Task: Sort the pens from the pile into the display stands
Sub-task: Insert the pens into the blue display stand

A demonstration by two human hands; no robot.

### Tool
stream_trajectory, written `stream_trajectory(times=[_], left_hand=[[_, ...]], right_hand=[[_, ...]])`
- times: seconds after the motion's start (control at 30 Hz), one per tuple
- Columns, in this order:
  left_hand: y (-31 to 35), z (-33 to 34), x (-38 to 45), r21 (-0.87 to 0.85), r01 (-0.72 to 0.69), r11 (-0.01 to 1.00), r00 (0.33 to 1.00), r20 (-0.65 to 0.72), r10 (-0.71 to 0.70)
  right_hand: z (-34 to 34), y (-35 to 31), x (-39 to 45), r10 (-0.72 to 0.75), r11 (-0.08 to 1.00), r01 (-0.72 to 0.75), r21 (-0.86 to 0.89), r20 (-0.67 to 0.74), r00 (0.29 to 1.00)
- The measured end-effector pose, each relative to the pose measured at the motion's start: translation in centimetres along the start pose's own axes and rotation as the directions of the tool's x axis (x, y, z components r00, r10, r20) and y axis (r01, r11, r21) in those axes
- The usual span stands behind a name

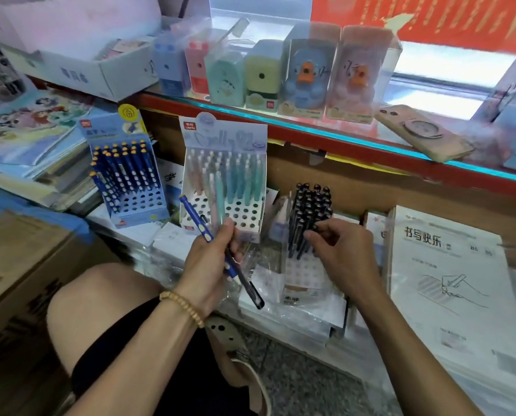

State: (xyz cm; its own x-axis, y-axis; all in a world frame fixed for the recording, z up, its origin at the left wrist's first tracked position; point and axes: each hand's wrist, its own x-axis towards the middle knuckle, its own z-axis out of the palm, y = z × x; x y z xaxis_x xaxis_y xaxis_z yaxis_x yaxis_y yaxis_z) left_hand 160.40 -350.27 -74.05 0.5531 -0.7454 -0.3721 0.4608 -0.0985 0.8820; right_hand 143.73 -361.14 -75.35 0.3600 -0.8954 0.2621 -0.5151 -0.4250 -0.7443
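- Shop shelves hold three pen stands side by side.
- Left hand [213, 259] grips a blue pen [204, 232] and a pale teal pen [220, 199], long axes pointing up.
- Blue stand [130, 187] lies up and left, nearest that hand.
- Right hand [340, 250] pinches among the black pens [307, 217].

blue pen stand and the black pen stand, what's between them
In the head view, the pastel pen stand stands between the blue pen stand and the black pen stand.

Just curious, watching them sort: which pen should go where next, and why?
Probably carry the blue pen in the left hand to the blue stand: its white dots match the pens there, and empty holes show in front. The right hand is busy at the dark pens.
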Motion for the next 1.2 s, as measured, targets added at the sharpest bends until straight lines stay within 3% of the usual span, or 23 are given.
stream_trajectory(times=[0.1,0.2,0.27,0.3,0.37,0.47,0.53,0.67,0.77,0.87,1.03,1.2], left_hand=[[0.4,0.0,0.2,-0.035,-0.006,0.999,0.999,-0.048,0.004],[0.7,-0.1,0.3,-0.086,-0.005,0.996,0.998,-0.066,-0.001],[0.9,-0.2,0.4,-0.158,0.004,0.987,0.997,-0.075,-0.016],[1.1,-0.2,0.5,-0.208,0.01,0.978,0.996,-0.082,-0.027],[1.4,-0.4,0.8,-0.298,0.007,0.955,0.994,-0.099,-0.038],[1.8,-0.9,1.1,-0.356,-0.026,0.934,0.99,-0.138,-0.025],[2.1,-1.4,1.1,-0.336,-0.039,0.941,0.986,-0.167,-0.019],[2.1,-2.5,0.9,-0.285,-0.045,0.957,0.974,-0.225,-0.021],[1.7,-2.9,0.6,-0.282,0.005,0.959,0.986,-0.16,-0.052],[1.1,-3.0,0.4,-0.15,0.055,0.987,0.996,-0.064,-0.065],[0.5,-2.4,0.1,0.029,0.043,0.999,0.997,0.068,-0.044],[0.1,-2.0,-0.4,0.111,0.01,0.994,0.993,0.117,-0.023]], right_hand=[[0.5,0.1,-0.2,-0.02,0.997,0.017,-0.07,-0.043,0.999],[0.0,-0.9,-0.6,-0.017,1.0,0.015,-0.019,-0.152,0.988],[-0.1,-2.4,-1.4,-0.093,0.996,0.092,-0.013,-0.203,0.975],[0.1,-3.2,-1.9,-0.13,0.991,0.134,0.013,-0.168,0.977],[0.8,-4.6,-2.4,-0.144,0.981,0.135,0.137,0.057,0.988],[2.4,-5.7,-2.5,-0.107,0.936,-0.064,0.346,0.453,0.885],[2.8,-6.1,-2.4,-0.094,0.897,-0.141,0.418,0.494,0.864],[2.3,-6.3,-1.9,0.024,0.831,-0.229,0.508,0.378,0.926],[0.6,-5.8,-1.4,0.137,0.694,-0.304,0.653,0.294,0.946],[-2.3,-4.9,-1.1,0.235,0.615,-0.292,0.733,0.183,0.955],[-7.0,-3.2,-1.8,0.287,0.74,-0.194,0.644,-0.042,0.957],[-6.6,-1.7,-1.9,0.215,0.948,-0.156,0.278,-0.198,0.956]])
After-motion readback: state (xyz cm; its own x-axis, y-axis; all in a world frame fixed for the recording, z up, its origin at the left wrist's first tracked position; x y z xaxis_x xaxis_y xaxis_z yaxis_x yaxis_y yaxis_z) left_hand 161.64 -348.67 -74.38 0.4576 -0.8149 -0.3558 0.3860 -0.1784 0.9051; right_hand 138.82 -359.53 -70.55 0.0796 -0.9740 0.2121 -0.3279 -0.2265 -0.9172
